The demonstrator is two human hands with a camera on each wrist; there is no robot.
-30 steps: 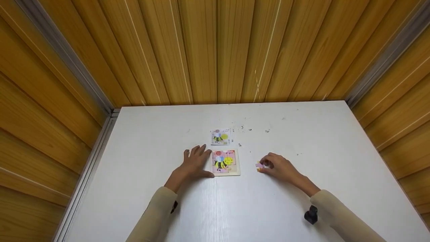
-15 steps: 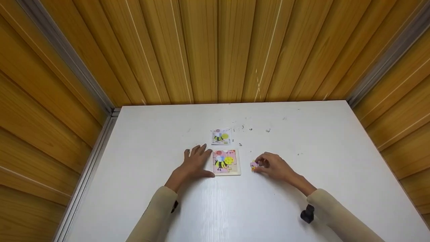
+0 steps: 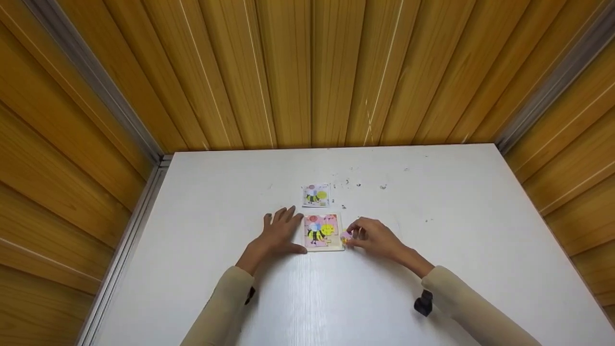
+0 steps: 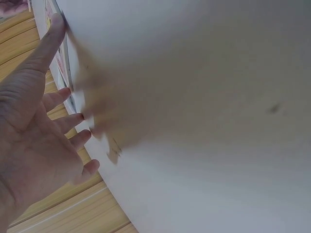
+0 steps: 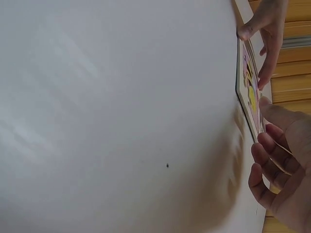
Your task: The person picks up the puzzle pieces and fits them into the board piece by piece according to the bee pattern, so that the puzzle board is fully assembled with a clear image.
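Note:
A square wooden jigsaw puzzle [image 3: 319, 231] with a bee picture lies flat on the white table. Bare wood shows at its lower right corner. My left hand [image 3: 278, 236] rests at the puzzle's left side, fingers spread, with thumb and index finger touching its edge. Between the thumb and fingers of my right hand [image 3: 379, 239] is a small pink and yellow puzzle piece [image 3: 345, 237], at the board's right edge. In the right wrist view, the right hand [image 5: 286, 155] hides that piece. The left wrist view shows the left thumb [image 4: 54, 30] against the board's side.
Just beyond the puzzle lies a small picture card [image 3: 315, 195] with the same bee. Dark specks [image 3: 358, 185] mark the white table [image 3: 230, 182] farther back. Yellow wood-plank walls [image 3: 288, 72] stand behind the table and at both sides.
My right hand has moved left with the puzzle piece, from apart on the table to the board's right edge. The left hand and the board have stayed in place.

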